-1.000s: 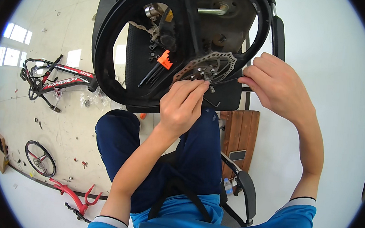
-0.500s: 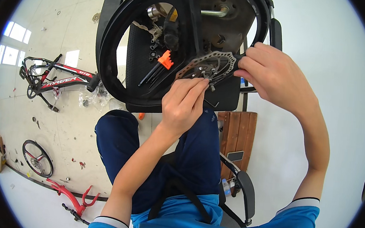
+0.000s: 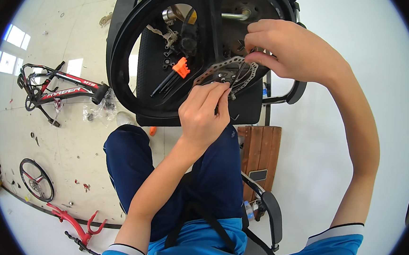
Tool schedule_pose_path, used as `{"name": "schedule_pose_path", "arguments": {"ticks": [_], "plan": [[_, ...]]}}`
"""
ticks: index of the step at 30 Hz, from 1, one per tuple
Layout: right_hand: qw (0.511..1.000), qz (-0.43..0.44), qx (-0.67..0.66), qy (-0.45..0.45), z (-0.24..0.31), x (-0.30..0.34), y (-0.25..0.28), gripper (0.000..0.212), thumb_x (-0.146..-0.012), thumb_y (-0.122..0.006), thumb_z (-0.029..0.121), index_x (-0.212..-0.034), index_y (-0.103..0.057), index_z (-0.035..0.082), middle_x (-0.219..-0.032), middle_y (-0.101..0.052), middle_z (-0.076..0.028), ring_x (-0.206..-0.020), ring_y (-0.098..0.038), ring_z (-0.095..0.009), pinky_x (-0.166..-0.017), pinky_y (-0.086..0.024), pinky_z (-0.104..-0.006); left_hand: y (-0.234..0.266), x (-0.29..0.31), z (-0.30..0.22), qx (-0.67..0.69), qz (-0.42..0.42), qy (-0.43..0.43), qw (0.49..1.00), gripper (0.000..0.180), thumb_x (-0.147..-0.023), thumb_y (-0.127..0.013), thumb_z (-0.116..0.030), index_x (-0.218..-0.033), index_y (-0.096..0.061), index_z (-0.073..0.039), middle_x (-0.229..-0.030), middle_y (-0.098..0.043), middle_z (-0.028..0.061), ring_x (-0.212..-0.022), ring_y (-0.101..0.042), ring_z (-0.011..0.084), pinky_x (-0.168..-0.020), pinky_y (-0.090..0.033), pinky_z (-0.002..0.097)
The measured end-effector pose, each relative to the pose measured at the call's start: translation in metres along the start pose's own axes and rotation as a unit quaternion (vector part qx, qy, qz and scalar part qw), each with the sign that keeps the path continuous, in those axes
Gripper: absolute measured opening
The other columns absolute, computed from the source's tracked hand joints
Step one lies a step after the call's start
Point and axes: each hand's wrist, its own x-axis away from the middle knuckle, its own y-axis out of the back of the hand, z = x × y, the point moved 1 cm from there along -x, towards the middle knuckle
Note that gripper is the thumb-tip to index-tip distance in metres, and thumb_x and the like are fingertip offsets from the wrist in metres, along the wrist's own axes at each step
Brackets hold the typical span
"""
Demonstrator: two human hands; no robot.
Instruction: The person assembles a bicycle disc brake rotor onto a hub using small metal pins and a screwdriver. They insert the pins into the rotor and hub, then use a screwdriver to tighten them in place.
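Note:
A black bicycle wheel (image 3: pixel 119 64) with broad spokes lies on a black chair seat (image 3: pixel 146 71). A silver perforated brake disc (image 3: pixel 213 72) sits at its hub. My left hand (image 3: pixel 203 106) is closed, its fingertips pinched together at the disc's centre; what they grip is hidden. Above the disc's far right side, my right hand (image 3: pixel 286 48) pinches the upper end of a thin dark hex key (image 3: pixel 239 71), which slants down to the hub by my left fingertips. An orange holder (image 3: pixel 181 67) with several black hex keys rests on the seat, seen through the wheel's opening.
Metal and black bike parts (image 3: pixel 170 37) lie on the seat beyond the orange holder. On the floor to the left are a bicycle frame (image 3: pixel 65 87), a smaller wheel (image 3: pixel 37 180) and a red fork (image 3: pixel 81 228). A phone (image 3: pixel 258 175) lies on wooden boards (image 3: pixel 264 150) at right.
My right hand has left the wheel's right rim and moved left and up over the disc, where it now pinches the hex key. My left hand stays at the hub.

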Motion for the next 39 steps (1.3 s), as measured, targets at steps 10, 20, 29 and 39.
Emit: {"name": "schedule_pose_path", "arguments": {"ticks": [10, 20, 29, 39], "plan": [[0.990, -0.061, -0.122, -0.034, -0.014, 0.016, -0.025, 0.030, -0.084, -0.082, 0.026, -0.084, -0.065, 0.001, -0.074, -0.062, -0.009, -0.067, -0.059, -0.025, -0.060, -0.046, -0.0353, 0.002, 0.001, -0.001, -0.011, 0.012, 0.011, 1.000, 0.018, -0.079, -0.074, 0.007, -0.095, -0.074, -0.001, -0.091, -0.073, 0.0095, -0.081, -0.070, 0.0246, -0.072, -0.056, 0.0316], [0.990, -0.140, 0.005, 0.004, -0.017, 0.021, -0.042, 0.048, -0.074, -0.086, 0.046, -0.074, -0.061, 0.005, -0.072, -0.056, -0.003, -0.075, -0.056, -0.021, -0.069, -0.045, -0.0347, 0.019, -0.009, -0.001, 0.044, 0.053, 0.025, 0.997, 0.020, -0.081, -0.074, 0.007, -0.100, -0.075, 0.001, -0.091, -0.073, 0.0112, -0.073, -0.069, 0.0193, -0.064, -0.056, 0.0281], [0.954, -0.268, 0.121, 0.057, -0.024, 0.024, -0.053, 0.057, -0.071, -0.081, 0.059, -0.077, -0.062, 0.006, -0.079, -0.055, -0.003, -0.085, -0.056, -0.022, -0.078, -0.045, -0.0342, 0.004, -0.083, -0.004, -0.036, 0.182, -0.110, 0.977, 0.013, -0.098, -0.060, -0.010, -0.105, -0.067, -0.001, -0.092, -0.067, 0.0178, -0.085, -0.066, 0.0348, -0.073, -0.051, 0.0399], [0.949, -0.307, 0.034, -0.060, -0.021, 0.046, -0.099, 0.062, -0.076, -0.074, 0.065, -0.073, -0.060, 0.005, -0.076, -0.056, -0.006, -0.077, -0.060, -0.026, -0.072, -0.046, -0.0358, -0.007, -0.074, 0.019, -0.049, 0.240, -0.079, 0.966, 0.020, -0.101, -0.060, -0.016, -0.088, -0.059, -0.001, -0.073, -0.062, 0.0191, -0.069, -0.063, 0.0399, -0.060, -0.048, 0.0436]]}}
